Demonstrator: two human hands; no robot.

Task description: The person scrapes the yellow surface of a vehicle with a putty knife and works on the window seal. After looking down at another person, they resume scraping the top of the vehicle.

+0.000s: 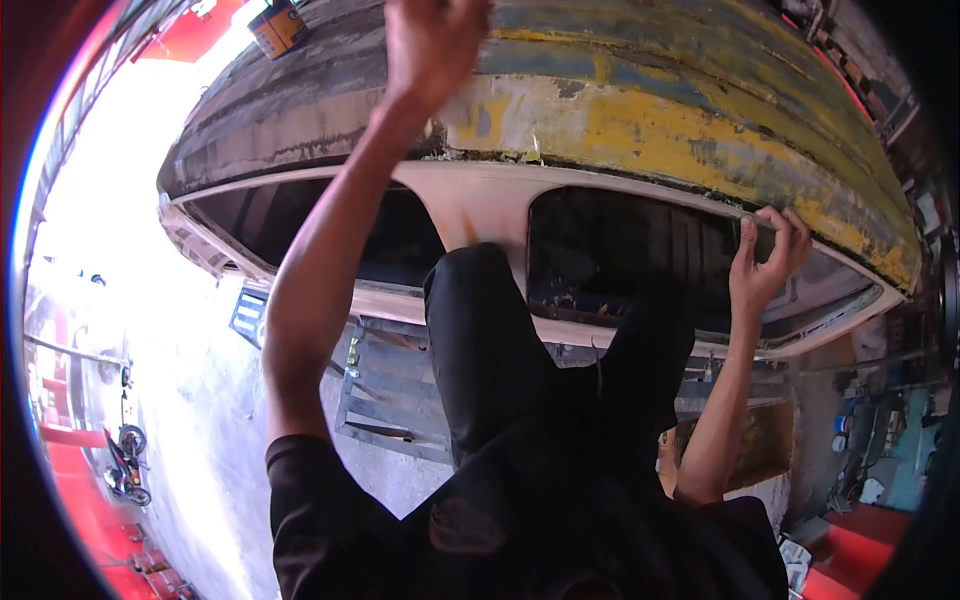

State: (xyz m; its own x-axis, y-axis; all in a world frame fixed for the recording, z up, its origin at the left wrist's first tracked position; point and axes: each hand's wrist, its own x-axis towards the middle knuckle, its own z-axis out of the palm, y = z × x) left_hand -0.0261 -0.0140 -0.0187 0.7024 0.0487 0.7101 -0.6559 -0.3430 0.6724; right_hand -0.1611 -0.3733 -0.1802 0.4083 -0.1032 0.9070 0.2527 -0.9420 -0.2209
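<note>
My left hand [435, 50] is raised over the worn roof [640, 115] of a vehicle, near its side edge. It is blurred, with its fingers partly cut off by the top of the view, so anything in it is hidden. At the right, my right hand [770, 250] has its fingers curled on the roof's edge, above a dark side window [630, 250]. Yellow, grey and bluish patches of paint cover the roof. My legs, in black trousers [485, 350], are against the pale vehicle side.
A can with an orange label [277, 30] stands on the roof at the upper left. Below the vehicle is a slatted metal frame [390, 385]. A motorcycle [125, 460] is parked far left. A brown box [750, 445] lies near my right arm.
</note>
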